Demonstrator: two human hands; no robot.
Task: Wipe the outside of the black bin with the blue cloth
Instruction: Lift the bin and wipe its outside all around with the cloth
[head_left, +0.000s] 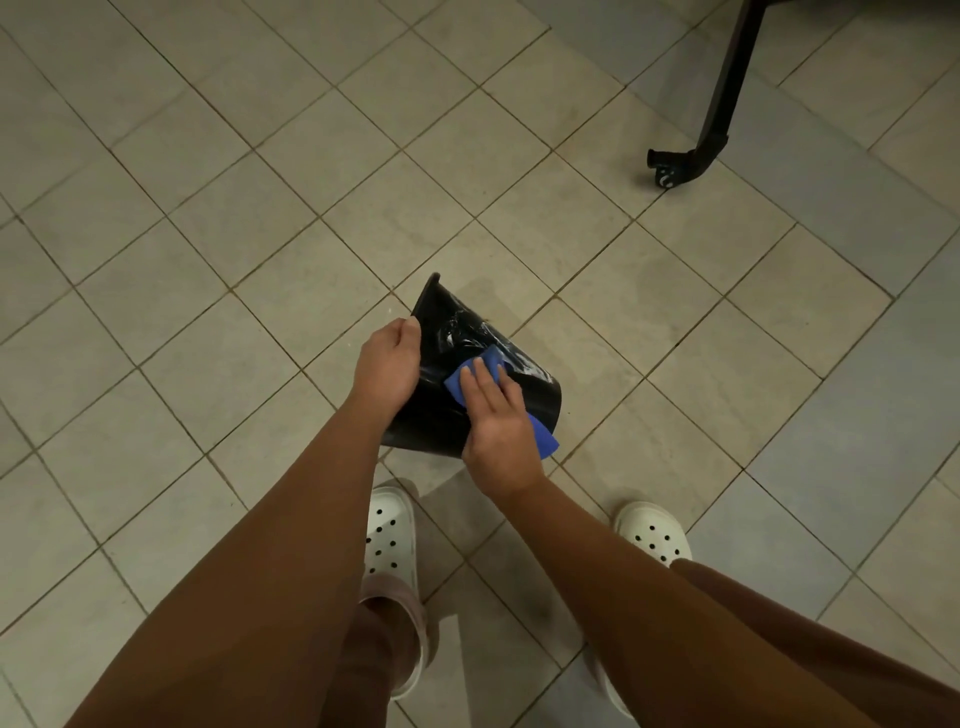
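Black bin (434, 415) sideways, mouth left; right hand (498, 418) presses blue cloth (457, 383).

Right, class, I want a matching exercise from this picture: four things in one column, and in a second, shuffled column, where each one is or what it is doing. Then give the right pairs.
Column one
1. left hand
2. right hand
3. cloth
4. wheeled leg

Column two
A. top right of the view, away from the bin
B. grips the bin's edge
C. lies flat on top of the cloth
D. pressed against the bin's side, under a hand

Pairs: 1-B, 2-C, 3-D, 4-A
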